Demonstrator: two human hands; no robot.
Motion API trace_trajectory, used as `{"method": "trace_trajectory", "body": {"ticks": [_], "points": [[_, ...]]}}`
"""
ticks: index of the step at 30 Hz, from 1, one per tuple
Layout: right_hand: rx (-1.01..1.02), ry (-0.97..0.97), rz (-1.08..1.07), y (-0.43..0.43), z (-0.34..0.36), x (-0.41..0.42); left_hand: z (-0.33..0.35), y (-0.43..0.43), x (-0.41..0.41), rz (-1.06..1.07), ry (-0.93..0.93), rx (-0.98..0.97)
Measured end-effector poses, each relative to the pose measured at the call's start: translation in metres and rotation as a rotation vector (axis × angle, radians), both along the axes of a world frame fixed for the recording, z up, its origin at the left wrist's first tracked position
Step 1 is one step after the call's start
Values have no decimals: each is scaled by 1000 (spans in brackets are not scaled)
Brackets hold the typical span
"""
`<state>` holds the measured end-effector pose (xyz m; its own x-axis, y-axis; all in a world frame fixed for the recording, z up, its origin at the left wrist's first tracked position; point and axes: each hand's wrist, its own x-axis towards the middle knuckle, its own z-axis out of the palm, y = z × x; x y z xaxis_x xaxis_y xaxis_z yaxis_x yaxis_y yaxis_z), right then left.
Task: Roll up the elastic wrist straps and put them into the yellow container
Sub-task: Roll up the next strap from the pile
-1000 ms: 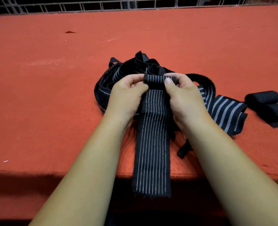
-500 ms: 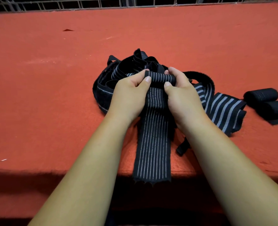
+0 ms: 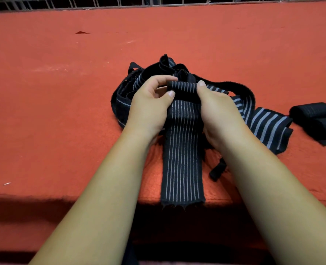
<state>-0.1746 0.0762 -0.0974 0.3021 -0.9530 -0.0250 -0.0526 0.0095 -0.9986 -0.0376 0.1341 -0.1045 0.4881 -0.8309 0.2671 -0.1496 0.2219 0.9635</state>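
One broad red felt-covered table (image 3: 63,111) carries everything. At its middle lies a tangled heap of black, white-striped elastic straps (image 3: 124,104). Over the heap, a long black strap with thin white stripes (image 3: 182,159) runs to the near table edge (its frayed end just overhangs). Two rolled black straps (image 3: 310,109) sit touching at the right. The left hand (image 3: 148,109) and right hand (image 3: 215,108) each pinch one side of the long strap's rolled-up end (image 3: 182,87), fingers curled round it.
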Motion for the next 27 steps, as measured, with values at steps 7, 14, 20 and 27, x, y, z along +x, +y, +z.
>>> {"method": "trace_trajectory", "body": {"ticks": [7,14,20,27], "points": [[3,104,3,-6,3,-6,2,1,-2,-75,11,-18],[-69,-73,-80,1,4,-2,4,-3,-8,-34,105,35],[-136,-131,-110,3,6,-2,8,2,-14,-79,-58,99],[-133,-231,-95,1,7,-2,6,2,-15,-139,-99,80]]}}
